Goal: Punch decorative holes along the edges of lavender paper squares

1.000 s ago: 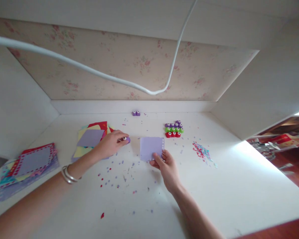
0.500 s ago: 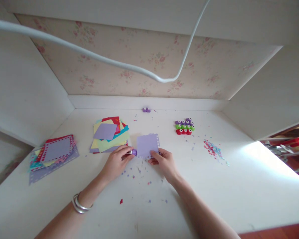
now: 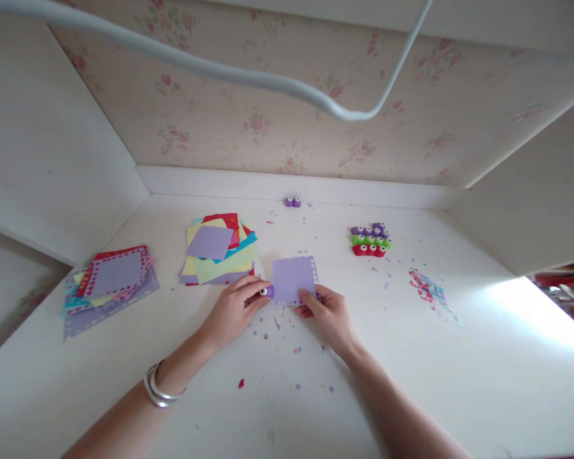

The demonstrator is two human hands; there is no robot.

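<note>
Our left fingers pinch a purple craft punch at eight o'clock of the lilac paper square; right fingers grip it at five. We'd seat edge straight, punch level, space evenly.

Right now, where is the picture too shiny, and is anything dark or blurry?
Head view: bright glare washes out part of the white table on the right; head view: a soft shadow lies beside the right arm; head view: the clutter at the far right edge is blurry, while the purple paper in the right hand is clearer.
</note>
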